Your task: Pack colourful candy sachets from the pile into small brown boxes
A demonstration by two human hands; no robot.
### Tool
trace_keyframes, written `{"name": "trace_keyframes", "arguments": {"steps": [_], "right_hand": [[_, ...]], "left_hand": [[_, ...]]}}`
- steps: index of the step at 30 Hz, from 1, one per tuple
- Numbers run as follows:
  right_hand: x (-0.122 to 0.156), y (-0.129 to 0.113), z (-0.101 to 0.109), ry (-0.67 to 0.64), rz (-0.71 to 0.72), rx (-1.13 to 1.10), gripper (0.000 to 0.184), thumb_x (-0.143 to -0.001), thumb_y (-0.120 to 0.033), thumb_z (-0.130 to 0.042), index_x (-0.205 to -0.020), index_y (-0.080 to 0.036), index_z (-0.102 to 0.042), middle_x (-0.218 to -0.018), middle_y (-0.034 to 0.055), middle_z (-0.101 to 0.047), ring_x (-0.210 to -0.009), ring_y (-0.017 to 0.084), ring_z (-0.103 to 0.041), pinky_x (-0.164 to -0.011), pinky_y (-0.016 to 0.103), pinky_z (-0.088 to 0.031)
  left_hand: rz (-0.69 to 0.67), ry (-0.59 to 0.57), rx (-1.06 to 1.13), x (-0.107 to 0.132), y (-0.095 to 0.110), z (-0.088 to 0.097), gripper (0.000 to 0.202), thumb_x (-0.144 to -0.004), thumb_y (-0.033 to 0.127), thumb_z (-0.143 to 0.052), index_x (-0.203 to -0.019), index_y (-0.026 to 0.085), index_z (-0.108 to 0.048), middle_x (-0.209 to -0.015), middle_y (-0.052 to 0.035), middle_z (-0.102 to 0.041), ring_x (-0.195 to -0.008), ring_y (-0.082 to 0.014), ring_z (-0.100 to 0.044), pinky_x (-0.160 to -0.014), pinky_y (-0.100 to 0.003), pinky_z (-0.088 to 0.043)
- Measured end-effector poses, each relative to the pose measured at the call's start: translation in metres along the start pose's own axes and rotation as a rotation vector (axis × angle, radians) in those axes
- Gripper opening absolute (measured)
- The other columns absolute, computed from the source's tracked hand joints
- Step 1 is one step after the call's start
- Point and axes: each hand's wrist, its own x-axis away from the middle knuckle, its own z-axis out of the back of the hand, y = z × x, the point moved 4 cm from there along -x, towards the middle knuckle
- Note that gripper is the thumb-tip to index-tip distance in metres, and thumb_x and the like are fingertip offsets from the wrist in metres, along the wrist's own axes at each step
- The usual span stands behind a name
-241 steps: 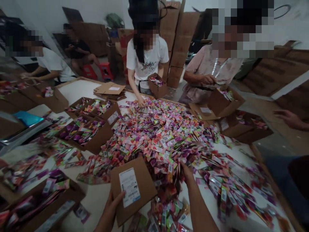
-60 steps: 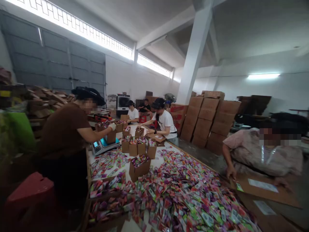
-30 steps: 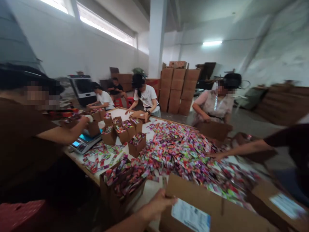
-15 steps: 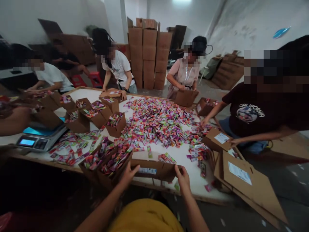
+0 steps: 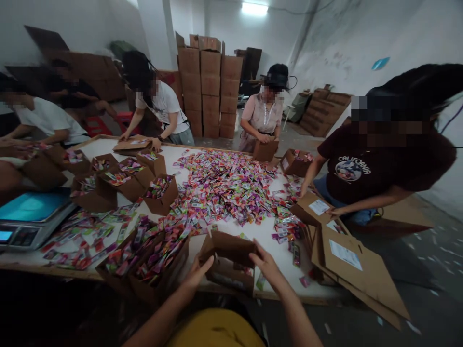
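Near the table's front edge I hold a brown cardboard box [image 5: 231,277] with its top open and pale packets or table surface showing through the inside. My left hand [image 5: 198,275] grips its left side, thumb over the edge. My right hand [image 5: 265,262] is closed on the upper right edge. To the left stand two boxes [image 5: 144,260] heaped with small colourful packets, close beside my left hand. Beyond the box spreads a large pile of the same packets [image 5: 231,188].
A digital scale [image 5: 36,219] stands at far left. Several filled boxes [image 5: 161,193] sit behind the loose packets. Flat cardboard boxes [image 5: 356,260] overhang the right edge. Co-workers stand around the white table [image 5: 265,233]; one on the right handles a labelled box [image 5: 314,206].
The box between my hands has gone from flattened to opened out into a square shape. My view has turned slightly right and up.
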Motion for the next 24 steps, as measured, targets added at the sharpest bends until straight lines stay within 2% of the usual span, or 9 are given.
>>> {"name": "trace_keyframes", "arguments": {"steps": [2, 5, 8, 10, 12, 14, 16, 20, 24], "right_hand": [[0.01, -0.008, -0.011, -0.148, 0.0, -0.058, 0.06, -0.073, -0.055, -0.069, -0.124, -0.024, -0.065, -0.133, 0.0087, -0.062, -0.135, 0.028, -0.045, -0.116, 0.049, -0.029], [0.018, -0.007, -0.014, -0.184, -0.013, -0.185, 0.058, -0.077, -0.052, -0.068, -0.127, -0.024, -0.061, -0.134, 0.0093, -0.061, -0.13, 0.027, -0.051, -0.112, 0.047, -0.036], [0.012, 0.012, -0.006, -0.031, -0.032, -0.139, 0.059, -0.06, -0.047, -0.08, -0.111, -0.022, -0.065, -0.11, 0.0087, -0.071, -0.104, 0.029, -0.064, -0.095, 0.045, -0.05], [0.003, 0.024, 0.002, 0.128, -0.046, -0.025, 0.056, -0.045, -0.045, -0.085, -0.092, -0.021, -0.066, -0.091, 0.0048, -0.072, -0.09, 0.028, -0.065, -0.085, 0.043, -0.053], [-0.007, 0.028, 0.005, 0.179, -0.045, 0.033, 0.049, -0.041, -0.047, -0.085, -0.078, -0.021, -0.065, -0.078, 0.0027, -0.071, -0.081, 0.027, -0.064, -0.08, 0.042, -0.054], [-0.014, 0.02, 0.004, 0.105, -0.039, -0.002, 0.045, -0.046, -0.05, -0.082, -0.077, -0.02, -0.067, -0.077, 0.0038, -0.072, -0.079, 0.027, -0.065, -0.077, 0.041, -0.054], [-0.016, 0.003, 0.005, 0.002, -0.032, -0.049, 0.046, -0.055, -0.052, -0.08, -0.088, -0.02, -0.072, -0.089, 0.0067, -0.075, -0.086, 0.028, -0.067, -0.082, 0.043, -0.054], [-0.006, -0.025, 0.012, -0.1, 0.003, 0.045, 0.048, -0.066, -0.055, -0.075, -0.099, -0.02, -0.076, -0.105, 0.0106, -0.075, -0.103, 0.032, -0.066, -0.097, 0.049, -0.049], [0.02, -0.026, 0.011, -0.068, 0.093, 0.214, 0.037, -0.072, -0.053, -0.072, -0.091, -0.022, -0.077, -0.095, 0.0089, -0.076, -0.092, 0.029, -0.068, -0.09, 0.046, -0.051]], "left_hand": [[-0.004, -0.017, -0.011, 0.0, 0.01, -0.01, 0.073, -0.075, 0.059, -0.066, -0.134, 0.02, -0.048, -0.135, -0.0133, -0.06, -0.129, -0.0281, -0.054, -0.111, -0.041, -0.04], [-0.281, 0.065, -0.137, 0.003, 0.032, -0.013, 0.064, -0.081, 0.05, -0.063, -0.136, 0.021, -0.049, -0.151, -0.0116, -0.043, -0.14, -0.0268, -0.04, -0.118, -0.043, -0.03], [-0.521, -0.123, -0.329, 0.012, 0.04, -0.015, 0.048, -0.079, 0.043, -0.067, -0.123, 0.024, -0.064, -0.148, -0.0097, -0.048, -0.139, -0.0285, -0.042, -0.117, -0.043, -0.033], [-0.535, -0.294, -0.42, 0.015, 0.036, -0.016, 0.059, -0.072, 0.043, -0.075, -0.128, 0.026, -0.062, -0.139, -0.0093, -0.058, -0.13, -0.0292, -0.052, -0.112, -0.041, -0.041], [-0.488, -0.351, -0.474, 0.014, 0.032, -0.017, 0.069, -0.069, 0.044, -0.077, -0.133, 0.027, -0.056, -0.132, -0.0085, -0.063, -0.122, -0.0287, -0.058, -0.107, -0.04, -0.045], [-0.41, -0.272, -0.471, 0.006, 0.03, -0.018, 0.063, -0.075, 0.046, -0.071, -0.132, 0.026, -0.054, -0.125, -0.008, -0.067, -0.117, -0.0273, -0.062, -0.102, -0.039, -0.047], [-0.348, -0.137, -0.42, -0.003, 0.029, -0.022, 0.059, -0.078, 0.046, -0.066, -0.131, 0.024, -0.051, -0.12, -0.0083, -0.069, -0.114, -0.0265, -0.063, -0.099, -0.039, -0.048], [-0.325, 0.05, -0.401, -0.009, 0.03, -0.033, 0.07, -0.072, 0.036, -0.069, -0.134, 0.017, -0.045, -0.127, -0.0128, -0.062, -0.121, -0.0274, -0.057, -0.105, -0.041, -0.043], [-0.384, 0.064, -0.655, 0.001, 0.036, -0.041, 0.085, -0.069, 0.024, -0.069, -0.146, 0.016, -0.035, -0.147, -0.02, -0.04, -0.138, -0.0346, -0.037, -0.111, -0.05, -0.034]]}}
